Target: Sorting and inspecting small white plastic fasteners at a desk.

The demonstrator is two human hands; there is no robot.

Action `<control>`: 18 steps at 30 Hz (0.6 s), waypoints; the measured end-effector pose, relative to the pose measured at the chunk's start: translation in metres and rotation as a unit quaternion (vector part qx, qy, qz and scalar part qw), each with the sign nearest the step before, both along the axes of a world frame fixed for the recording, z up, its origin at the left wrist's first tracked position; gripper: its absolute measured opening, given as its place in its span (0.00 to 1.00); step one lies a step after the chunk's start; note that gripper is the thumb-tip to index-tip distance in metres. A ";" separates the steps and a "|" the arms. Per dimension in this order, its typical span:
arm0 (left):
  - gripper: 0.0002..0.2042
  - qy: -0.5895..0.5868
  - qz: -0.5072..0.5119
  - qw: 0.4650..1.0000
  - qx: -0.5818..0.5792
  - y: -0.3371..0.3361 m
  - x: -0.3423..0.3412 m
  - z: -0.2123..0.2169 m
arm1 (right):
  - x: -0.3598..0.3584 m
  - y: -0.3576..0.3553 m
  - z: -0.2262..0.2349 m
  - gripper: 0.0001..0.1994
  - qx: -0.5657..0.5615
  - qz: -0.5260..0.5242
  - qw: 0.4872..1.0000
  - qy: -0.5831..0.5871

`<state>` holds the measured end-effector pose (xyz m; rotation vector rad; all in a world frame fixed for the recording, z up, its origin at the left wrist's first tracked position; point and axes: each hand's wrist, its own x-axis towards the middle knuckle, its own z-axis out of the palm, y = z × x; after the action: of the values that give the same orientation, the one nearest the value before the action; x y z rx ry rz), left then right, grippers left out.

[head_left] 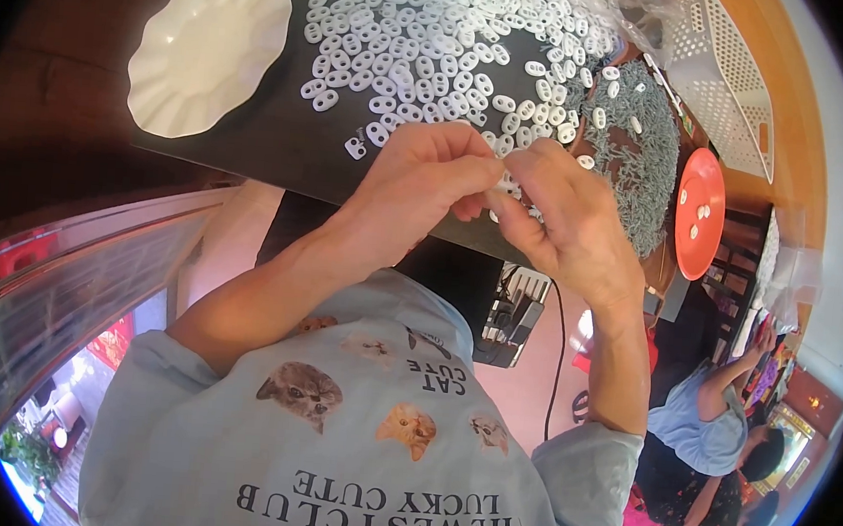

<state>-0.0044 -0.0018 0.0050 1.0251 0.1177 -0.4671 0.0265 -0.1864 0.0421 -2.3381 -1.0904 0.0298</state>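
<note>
My left hand [425, 178] and my right hand [562, 209] meet over the near edge of a black mat [284, 131]. Both pinch a small white oval plastic piece [501, 183] between their fingertips; most of it is hidden by the fingers. Just beyond the hands lies a wide spread of several white oval two-hole pieces [427, 39]. One single white piece [355, 146] lies apart, left of my left hand. A heap of small grey parts [636, 131] sits beyond my right hand.
A white scalloped dish [207, 48] rests on the mat's far left. A red round plate [701, 212] with a few white pieces stands at the right, beside a white perforated basket [728, 79]. Another person [713, 430] sits at lower right.
</note>
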 end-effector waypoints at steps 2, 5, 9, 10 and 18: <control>0.07 -0.001 -0.018 1.000 0.010 -0.001 0.001 0.003 | -0.002 -0.001 0.000 0.12 0.019 -0.002 1.000 0.001; 0.06 0.022 -0.030 0.997 0.071 0.001 0.000 0.005 | -0.001 0.001 -0.006 0.12 0.055 0.024 0.998 -0.016; 0.06 0.013 -0.039 0.996 0.081 0.002 -0.002 0.001 | -0.003 0.000 -0.013 0.12 0.072 0.033 0.997 -0.011; 0.06 0.012 -0.043 0.996 0.081 0.000 -0.001 0.000 | -0.004 -0.003 -0.013 0.12 0.071 0.029 0.997 -0.012; 0.07 0.010 -0.068 0.997 0.043 -0.007 -0.003 -0.003 | -0.015 -0.010 -0.016 0.11 0.035 -0.008 0.999 -0.026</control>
<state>-0.0074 -0.0090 0.0017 1.1168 0.0861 -0.6013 0.0115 -0.1964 0.0261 -2.2958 -1.0794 -0.0737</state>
